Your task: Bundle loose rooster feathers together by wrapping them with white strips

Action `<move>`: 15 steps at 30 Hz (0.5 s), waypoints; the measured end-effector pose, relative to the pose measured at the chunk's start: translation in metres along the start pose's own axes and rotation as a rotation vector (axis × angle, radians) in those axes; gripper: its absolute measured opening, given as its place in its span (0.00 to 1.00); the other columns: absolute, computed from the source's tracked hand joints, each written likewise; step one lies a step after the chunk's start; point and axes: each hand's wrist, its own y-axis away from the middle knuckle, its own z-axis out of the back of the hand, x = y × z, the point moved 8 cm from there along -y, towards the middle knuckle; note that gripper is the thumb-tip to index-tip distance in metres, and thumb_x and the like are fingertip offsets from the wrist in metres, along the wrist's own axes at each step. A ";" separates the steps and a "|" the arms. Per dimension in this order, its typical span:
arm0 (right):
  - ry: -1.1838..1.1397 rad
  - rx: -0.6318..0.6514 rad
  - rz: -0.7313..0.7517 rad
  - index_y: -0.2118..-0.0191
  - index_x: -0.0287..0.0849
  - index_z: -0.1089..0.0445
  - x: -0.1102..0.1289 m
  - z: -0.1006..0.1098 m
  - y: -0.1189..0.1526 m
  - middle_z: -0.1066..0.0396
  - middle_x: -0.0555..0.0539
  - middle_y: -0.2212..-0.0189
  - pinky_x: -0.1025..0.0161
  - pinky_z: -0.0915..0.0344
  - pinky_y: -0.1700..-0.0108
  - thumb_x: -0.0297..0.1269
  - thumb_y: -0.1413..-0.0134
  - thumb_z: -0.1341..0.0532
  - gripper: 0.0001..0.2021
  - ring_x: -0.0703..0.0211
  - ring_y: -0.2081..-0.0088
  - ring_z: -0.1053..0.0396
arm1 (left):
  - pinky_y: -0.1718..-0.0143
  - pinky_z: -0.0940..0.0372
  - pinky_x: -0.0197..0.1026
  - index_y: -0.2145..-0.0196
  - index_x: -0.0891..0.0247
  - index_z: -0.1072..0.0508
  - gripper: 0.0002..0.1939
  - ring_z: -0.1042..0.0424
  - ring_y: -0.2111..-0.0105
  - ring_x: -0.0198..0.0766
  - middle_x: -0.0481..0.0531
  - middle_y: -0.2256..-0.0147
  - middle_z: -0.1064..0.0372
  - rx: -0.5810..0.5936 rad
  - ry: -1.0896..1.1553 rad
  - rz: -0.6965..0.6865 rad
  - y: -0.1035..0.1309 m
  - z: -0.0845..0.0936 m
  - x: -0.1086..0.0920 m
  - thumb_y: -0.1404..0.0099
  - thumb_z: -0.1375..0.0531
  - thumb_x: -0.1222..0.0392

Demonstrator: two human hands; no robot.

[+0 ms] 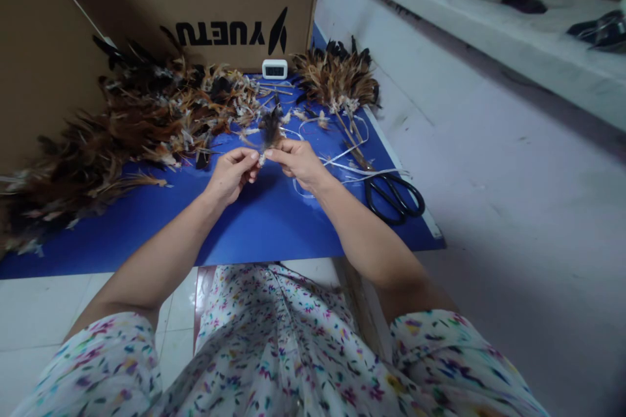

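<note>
Shirt is noted nearest, at six o'clock. At twelve from it, above the table, a tuft is found, pinched near its pale base by the fingertips of the left hand and right hand. Very light, soft, easily bent handling is expected; hold is best taken at the base. Dark, downy plumes are observed, pointing to twelve. Scissors are recorded at four from the tuft.

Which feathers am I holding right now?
The small dark tuft between your left hand and right hand; the left pile and right bunch lie on the table.
</note>
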 end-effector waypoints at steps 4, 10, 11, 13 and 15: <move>-0.019 0.013 -0.079 0.76 0.41 0.38 -0.007 -0.003 0.001 0.51 0.62 0.88 0.68 0.64 0.82 0.44 0.59 0.28 0.18 0.75 0.85 0.59 | 0.85 0.41 0.29 0.74 0.64 0.27 0.20 0.38 0.84 0.26 0.44 0.82 0.35 -0.056 -0.020 -0.097 -0.001 0.004 -0.004 0.57 0.26 0.48; -0.075 0.058 -0.127 0.73 0.39 0.33 -0.014 -0.008 0.001 0.51 0.63 0.89 0.70 0.64 0.83 0.41 0.58 0.29 0.15 0.75 0.86 0.60 | 0.85 0.40 0.31 0.72 0.62 0.26 0.17 0.37 0.83 0.27 0.45 0.78 0.34 -0.109 -0.158 -0.347 0.003 0.008 -0.016 0.49 0.29 0.48; -0.091 0.065 -0.135 0.74 0.39 0.34 -0.016 -0.008 0.001 0.52 0.63 0.89 0.70 0.64 0.83 0.41 0.58 0.28 0.15 0.75 0.86 0.60 | 0.85 0.40 0.31 0.72 0.62 0.26 0.16 0.36 0.83 0.26 0.46 0.74 0.32 -0.109 -0.186 -0.401 0.005 0.007 -0.018 0.47 0.30 0.48; -0.115 0.078 -0.153 0.75 0.40 0.36 -0.019 -0.009 0.001 0.52 0.63 0.89 0.71 0.65 0.84 0.41 0.58 0.28 0.16 0.75 0.86 0.60 | 0.85 0.40 0.32 0.71 0.62 0.26 0.14 0.36 0.82 0.25 0.48 0.69 0.31 -0.099 -0.242 -0.487 0.008 0.006 -0.023 0.44 0.32 0.49; -0.127 0.087 -0.166 0.77 0.40 0.37 -0.021 -0.010 0.001 0.52 0.63 0.89 0.71 0.64 0.84 0.40 0.56 0.29 0.16 0.76 0.86 0.60 | 0.85 0.41 0.33 0.71 0.61 0.26 0.12 0.36 0.83 0.25 0.48 0.66 0.31 -0.090 -0.287 -0.536 0.010 0.005 -0.026 0.42 0.33 0.50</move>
